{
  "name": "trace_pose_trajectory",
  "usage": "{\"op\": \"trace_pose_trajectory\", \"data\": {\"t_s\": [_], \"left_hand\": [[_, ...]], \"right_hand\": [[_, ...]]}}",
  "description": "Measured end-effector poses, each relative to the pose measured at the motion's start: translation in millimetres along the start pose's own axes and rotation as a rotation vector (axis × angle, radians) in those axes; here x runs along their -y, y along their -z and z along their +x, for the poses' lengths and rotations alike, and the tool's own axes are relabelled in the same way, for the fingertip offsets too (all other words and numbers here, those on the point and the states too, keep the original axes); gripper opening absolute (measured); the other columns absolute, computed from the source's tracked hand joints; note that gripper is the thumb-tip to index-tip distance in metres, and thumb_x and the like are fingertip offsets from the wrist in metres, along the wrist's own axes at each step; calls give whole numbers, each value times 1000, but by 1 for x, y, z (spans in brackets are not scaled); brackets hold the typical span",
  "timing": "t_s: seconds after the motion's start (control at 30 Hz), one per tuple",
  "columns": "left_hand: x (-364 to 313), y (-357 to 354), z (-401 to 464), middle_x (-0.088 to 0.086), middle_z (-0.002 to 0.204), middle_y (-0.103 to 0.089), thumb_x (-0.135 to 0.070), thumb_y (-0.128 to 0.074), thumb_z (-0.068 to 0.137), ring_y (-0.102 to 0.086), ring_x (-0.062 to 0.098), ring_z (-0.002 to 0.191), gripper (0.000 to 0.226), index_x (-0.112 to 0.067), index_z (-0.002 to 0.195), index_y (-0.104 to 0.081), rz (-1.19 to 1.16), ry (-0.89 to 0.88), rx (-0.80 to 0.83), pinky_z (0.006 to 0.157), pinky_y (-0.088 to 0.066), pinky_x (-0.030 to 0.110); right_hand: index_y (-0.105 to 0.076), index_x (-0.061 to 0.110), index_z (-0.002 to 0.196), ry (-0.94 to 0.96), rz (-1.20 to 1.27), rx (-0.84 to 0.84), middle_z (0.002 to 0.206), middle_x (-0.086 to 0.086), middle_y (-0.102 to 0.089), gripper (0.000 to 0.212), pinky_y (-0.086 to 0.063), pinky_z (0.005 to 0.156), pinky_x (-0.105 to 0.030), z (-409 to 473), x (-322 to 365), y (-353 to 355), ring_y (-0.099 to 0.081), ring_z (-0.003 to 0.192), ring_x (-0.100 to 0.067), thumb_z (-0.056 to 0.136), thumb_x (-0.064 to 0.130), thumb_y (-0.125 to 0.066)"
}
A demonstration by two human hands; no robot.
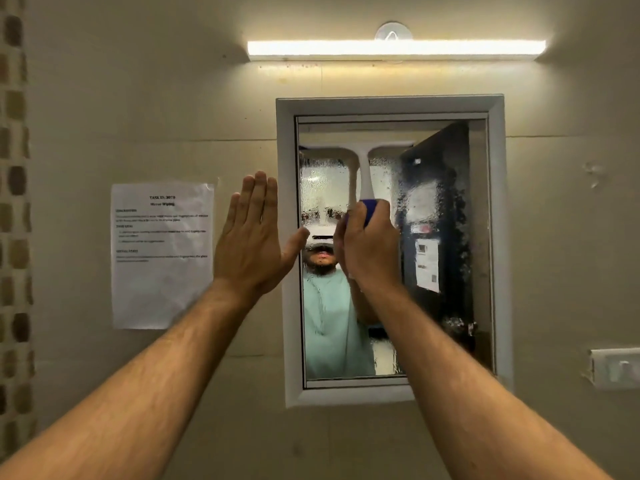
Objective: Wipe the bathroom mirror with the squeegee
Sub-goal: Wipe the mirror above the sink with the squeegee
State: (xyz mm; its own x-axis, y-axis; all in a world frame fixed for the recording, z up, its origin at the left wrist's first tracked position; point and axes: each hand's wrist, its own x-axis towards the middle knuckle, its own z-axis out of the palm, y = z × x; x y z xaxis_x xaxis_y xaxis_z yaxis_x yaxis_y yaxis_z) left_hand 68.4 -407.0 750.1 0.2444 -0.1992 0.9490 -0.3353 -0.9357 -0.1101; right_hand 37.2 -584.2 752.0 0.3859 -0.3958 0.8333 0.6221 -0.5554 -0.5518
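A wall mirror [446,244] in a white frame [389,106] hangs ahead, its glass wet with droplets and streaks. My right hand [372,245] grips the blue handle of a white T-shaped squeegee [363,157]. The squeegee's blade lies across the upper left part of the glass, near the top edge. My left hand [251,240] is raised flat with fingers together against the wall, at the frame's left edge, thumb reaching over the frame. It holds nothing.
A printed sheet of paper [162,254] is stuck to the wall left of the mirror. A lit strip light [396,48] runs above it. A switch plate [616,367] sits at the right edge. Mosaic tiles [14,202] line the far left.
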Motion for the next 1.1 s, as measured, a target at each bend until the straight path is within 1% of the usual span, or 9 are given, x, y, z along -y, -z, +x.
{"op": "trace_pose_trajectory", "data": {"t_s": [0.1,0.23,0.3,0.4,0.57,0.7,0.8,0.87,1.1], "left_hand": [[4,-1,-2,10,169,11,-68,-25,95,13,22,156,93,-9,161,2,15,15,23,125,10,35],[9,2,0,10,169,10,-71,-21,94,12,22,156,94,-9,161,2,19,43,5,124,13,32],[10,3,-1,10,169,10,-70,-21,95,12,22,156,93,-8,161,2,16,44,6,124,13,31],[9,1,-5,10,168,12,-69,-23,95,14,22,155,92,-9,161,3,32,38,17,123,15,31],[5,-1,-7,10,168,12,-71,-20,94,14,22,155,94,-9,161,3,41,24,31,124,12,33],[3,-2,-3,9,168,12,-71,-21,95,14,22,155,93,-9,161,2,41,26,28,124,12,33],[2,-1,-3,9,168,12,-71,-23,95,14,21,155,93,-10,161,2,31,36,19,123,15,32],[2,-1,-5,9,168,12,-70,-24,95,14,21,155,93,-10,161,3,28,38,13,124,15,32],[4,-5,-14,8,168,12,-72,-19,94,16,20,155,95,-9,161,2,49,56,42,124,14,32]], "right_hand": [[-48,14,120,8,28,-24,91,1,-60,30,-41,56,-18,8,10,1,-57,75,-8,105,37,-36],[-49,13,117,-15,154,8,87,-9,-67,27,-59,65,-44,31,30,1,-69,76,-28,105,34,-38],[-48,12,117,18,71,1,83,-3,-63,29,-57,60,-38,28,24,1,-67,74,-22,105,35,-37],[-47,14,118,35,-47,-12,79,13,-48,29,-37,52,-18,12,3,2,-52,69,-3,105,38,-35],[-48,15,117,28,-61,15,79,11,-51,27,-36,53,-16,-11,-9,5,-51,67,-4,105,37,-37],[-49,15,116,52,41,-13,84,-2,-64,30,-57,62,-37,11,19,6,-65,73,-20,104,39,-37],[-50,13,116,21,121,28,86,-8,-66,27,-61,67,-46,26,33,6,-69,75,-26,104,35,-38],[-50,14,117,15,107,46,87,-7,-67,28,-60,66,-43,25,30,6,-69,77,-25,104,35,-38],[-48,13,123,17,-35,46,96,0,-59,31,-39,57,-15,-12,-16,6,-56,78,-13,105,36,-38]]}}
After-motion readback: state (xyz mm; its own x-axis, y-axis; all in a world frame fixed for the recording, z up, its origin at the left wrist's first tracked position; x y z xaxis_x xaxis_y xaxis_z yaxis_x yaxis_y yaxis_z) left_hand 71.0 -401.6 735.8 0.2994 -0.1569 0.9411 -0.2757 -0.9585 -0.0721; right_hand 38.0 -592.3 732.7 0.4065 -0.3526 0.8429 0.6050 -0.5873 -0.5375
